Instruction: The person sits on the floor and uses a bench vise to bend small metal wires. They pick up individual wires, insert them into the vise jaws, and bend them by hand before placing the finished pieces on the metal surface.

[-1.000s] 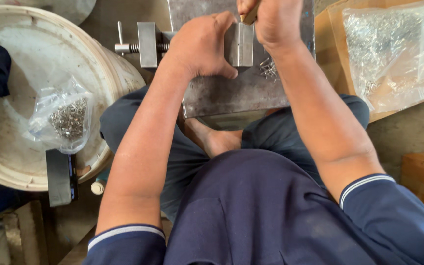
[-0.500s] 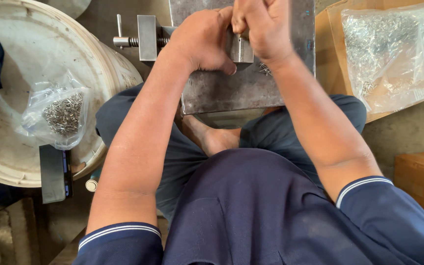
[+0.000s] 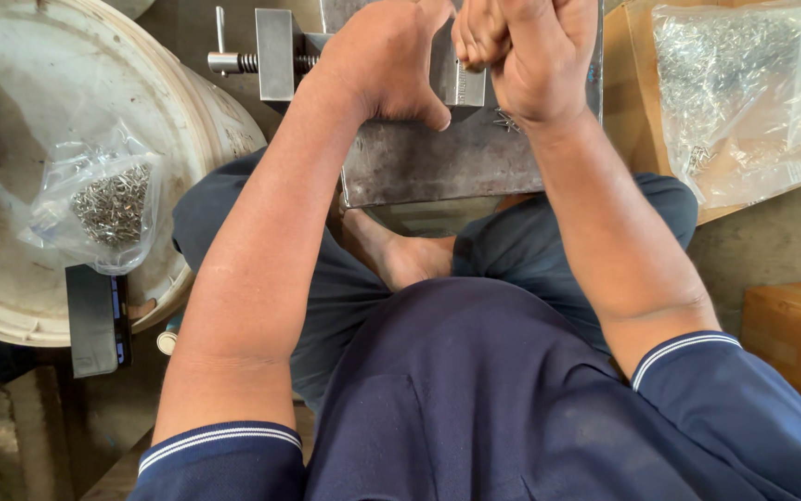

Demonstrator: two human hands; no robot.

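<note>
- A grey metal vise (image 3: 456, 158) is parked right in front of the seated person, its flat steel base hanging over the knees, with a bare foot (image 3: 410, 255) tucked just under the near edge.
- The small upright metal block (image 3: 461, 79) on top of the vise is touched from both sides by the hands.
- The left hand (image 3: 387, 60) is laid palm-down over the left part of the vise, fingers curled loosely, thumb pointed at the block; whether anything is pinched under it can't be told.
- The right hand (image 3: 535, 56) is balled into a tight fist just right of the block, knuckles pressed up against the left hand's fingertips. Something may be gripped inside, but it's hidden, so no call on that.
- A few tiny metal bits (image 3: 509, 119) are scattered on the base just beneath the right fist.
- The vise's screw handle (image 3: 233, 57) is stuck out to the left, untouched.
- Off to the left, a clear bag of small metal parts (image 3: 108, 204) is sat on an upturned white bucket (image 3: 20, 139), with a dark flat block (image 3: 94, 320) leaned at its edge.
- Off to the right, a bigger clear bag of shiny metal pieces (image 3: 735, 93) is rested on a cardboard box (image 3: 628, 111).
</note>
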